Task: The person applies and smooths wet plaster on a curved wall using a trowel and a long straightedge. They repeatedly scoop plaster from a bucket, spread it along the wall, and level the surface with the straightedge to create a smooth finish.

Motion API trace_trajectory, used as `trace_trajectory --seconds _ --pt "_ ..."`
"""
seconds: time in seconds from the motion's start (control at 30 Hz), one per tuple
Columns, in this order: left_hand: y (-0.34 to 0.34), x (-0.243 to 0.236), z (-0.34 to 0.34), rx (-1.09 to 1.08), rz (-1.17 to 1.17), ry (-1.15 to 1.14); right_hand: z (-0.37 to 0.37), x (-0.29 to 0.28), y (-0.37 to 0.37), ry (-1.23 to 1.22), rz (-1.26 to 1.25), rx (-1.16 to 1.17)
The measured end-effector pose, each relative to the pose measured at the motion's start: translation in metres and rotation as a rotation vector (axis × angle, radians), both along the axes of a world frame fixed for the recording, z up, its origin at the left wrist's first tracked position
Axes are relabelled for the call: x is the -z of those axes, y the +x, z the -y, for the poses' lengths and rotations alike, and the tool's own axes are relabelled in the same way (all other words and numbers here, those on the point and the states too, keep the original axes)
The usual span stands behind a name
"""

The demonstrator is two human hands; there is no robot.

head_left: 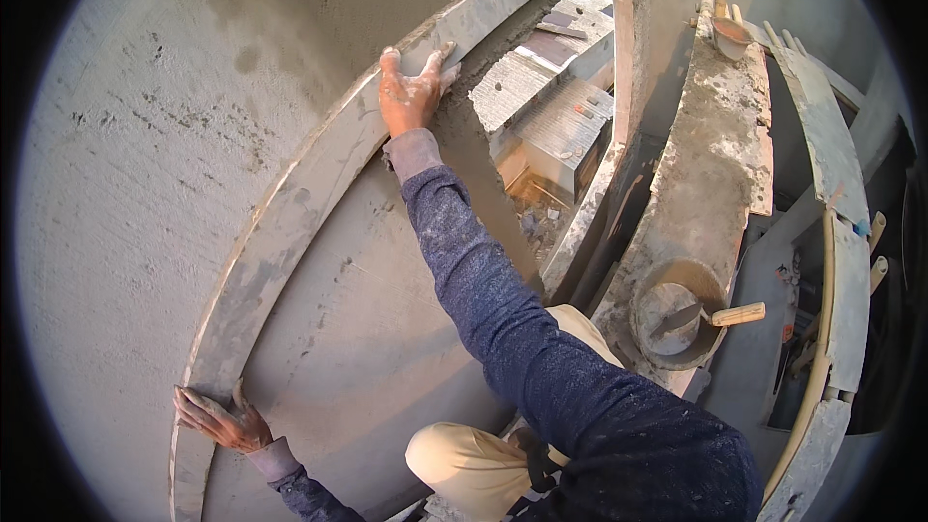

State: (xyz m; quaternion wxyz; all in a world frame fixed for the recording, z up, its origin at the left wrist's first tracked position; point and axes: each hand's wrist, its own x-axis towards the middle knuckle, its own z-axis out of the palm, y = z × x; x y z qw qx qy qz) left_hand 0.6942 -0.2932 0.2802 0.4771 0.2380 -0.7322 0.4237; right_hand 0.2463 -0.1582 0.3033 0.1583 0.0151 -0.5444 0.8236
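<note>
A long, flat grey straightedge board caked with cement (319, 169) lies against the grey plastered wall (126, 184), its long axis running from lower left up to upper right. The left hand (220, 420) presses its lower end with fingers spread flat; the right hand (411, 92) is spread on its upper part. The board's lowest end is cut off at the picture's edge. A mortar pan holding a wooden-handled trowel (681, 314) sits well apart to the right.

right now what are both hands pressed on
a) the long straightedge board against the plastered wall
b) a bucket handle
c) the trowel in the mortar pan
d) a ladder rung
a) The left hand lies flat near the lower end of the long straightedge board and the right hand near its upper end, against the plastered wall; the trowel sits untouched in the mortar pan.
</note>
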Motion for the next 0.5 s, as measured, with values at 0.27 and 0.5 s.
trace_trajectory --seconds 0.27,0.5 --pt "0.023 0.029 0.022 -0.032 0.026 -0.07 0.006 0.034 0.014 0.053 0.083 -0.064" --pt "0.008 0.027 0.01 -0.024 -0.013 -0.025 0.005 0.028 0.001 0.013 0.014 -0.055"
